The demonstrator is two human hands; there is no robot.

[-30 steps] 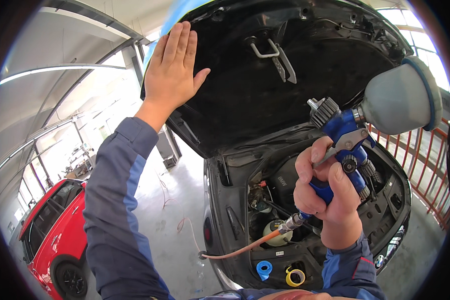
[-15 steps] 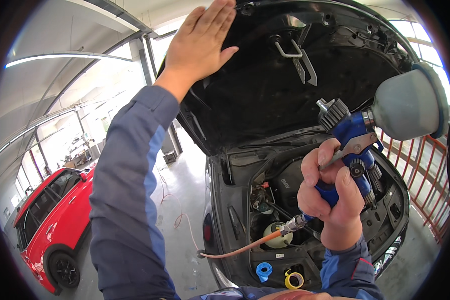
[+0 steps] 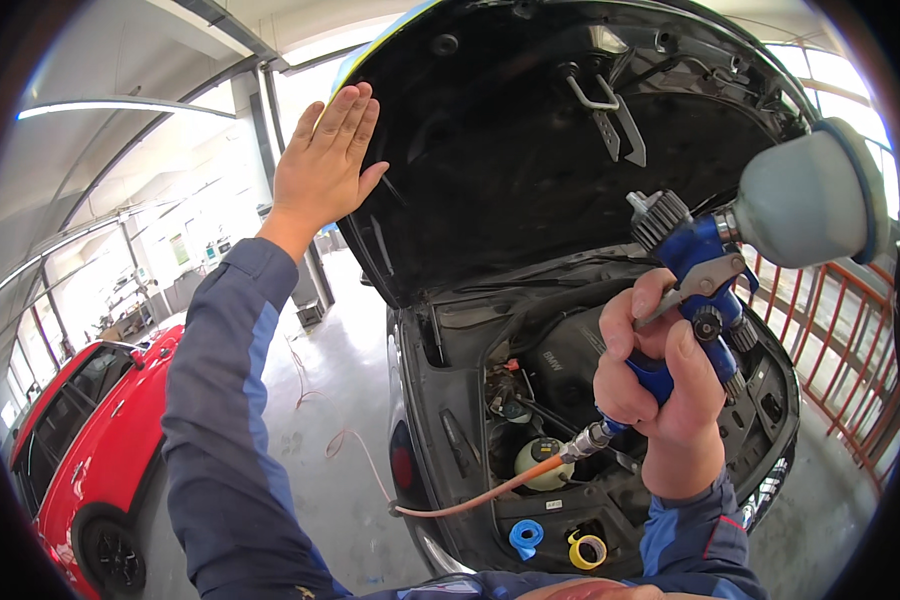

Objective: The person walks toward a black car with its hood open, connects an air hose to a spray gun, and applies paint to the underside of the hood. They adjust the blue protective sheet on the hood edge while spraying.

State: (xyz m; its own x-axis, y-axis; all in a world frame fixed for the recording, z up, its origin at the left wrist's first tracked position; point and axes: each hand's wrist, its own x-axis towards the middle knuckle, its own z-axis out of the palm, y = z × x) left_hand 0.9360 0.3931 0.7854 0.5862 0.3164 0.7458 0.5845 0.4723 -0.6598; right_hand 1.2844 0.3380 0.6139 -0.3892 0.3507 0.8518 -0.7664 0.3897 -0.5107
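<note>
My right hand (image 3: pixel 685 425) is wrapped round the grip of a blue spray gun (image 3: pixel 692 248), its fingers at the metal trigger. A translucent grey paint cup (image 3: pixel 802 200) with a darker rim sits tilted on the gun. From the handle's metal coupling runs an orange air hose (image 3: pixel 490 500). Flat and with fingers stretched out, my left hand (image 3: pixel 322 172) is at the left edge of the raised black car hood (image 3: pixel 490 140); whether the palm touches it I cannot tell. A yellow and blue strip (image 3: pixel 375 42) lines that edge above the fingertips.
Below the hood lies the engine bay, with a pale round reservoir (image 3: pixel 542 458). A blue tape roll (image 3: pixel 519 545) and a yellow tape roll (image 3: pixel 577 553) rest on its near edge. A red car (image 3: pixel 115 425) stands left, a red railing (image 3: pixel 832 345) right. Hose trails over the floor.
My left hand has moved down and left along the hood edge, still flat. The spray gun stays in my right hand, nearly in place. The view has shifted a little.
</note>
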